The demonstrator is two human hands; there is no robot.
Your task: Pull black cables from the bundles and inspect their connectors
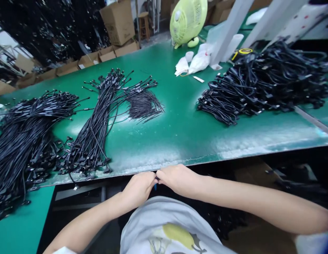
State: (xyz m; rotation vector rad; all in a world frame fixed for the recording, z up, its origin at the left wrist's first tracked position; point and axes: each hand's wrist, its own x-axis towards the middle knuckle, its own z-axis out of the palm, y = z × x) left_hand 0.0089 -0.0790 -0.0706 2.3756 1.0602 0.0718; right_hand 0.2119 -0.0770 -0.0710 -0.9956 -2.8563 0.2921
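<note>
Both hands are tucked in close to my belly, just below the near edge of the green table (pixel 206 160). Left hand (pixel 138 188) and right hand (pixel 177 178) are curled nearly shut, fingertips meeting knuckle to knuckle, pinching a small bluish bit (pixel 155 186) between them. It's mostly buried under my fingers, so honestly can't tell what it is, only that it sits right where the two hands touch, over my lap and my grey shirt (pixel 164 225).

My take on doing this kind of fiddly pinch well: grip with the very tips, not the pads further back, hold both wrists low and steady near the table edge, and don't squeeze harder than needed. Something that small could slip out and drop into the dark gap under the bench, and good luck finding it there.

Further out on the table: a bundle of black cables (pixel 97 130) lies straight ahead to my left, connectors at the near end, with a fan of thin black ties (pixel 144 106) just beside its far end. A bigger left pile (pixel 23 134) sprawls at the side, and a tangled right heap (pixel 267 81) sits well apart across the bare green. At the far end there's a yellow-green fan (pixel 187 19), some white plastic bags (pixel 195 61), and cardboard boxes (pixel 118 21) beyond.
</note>
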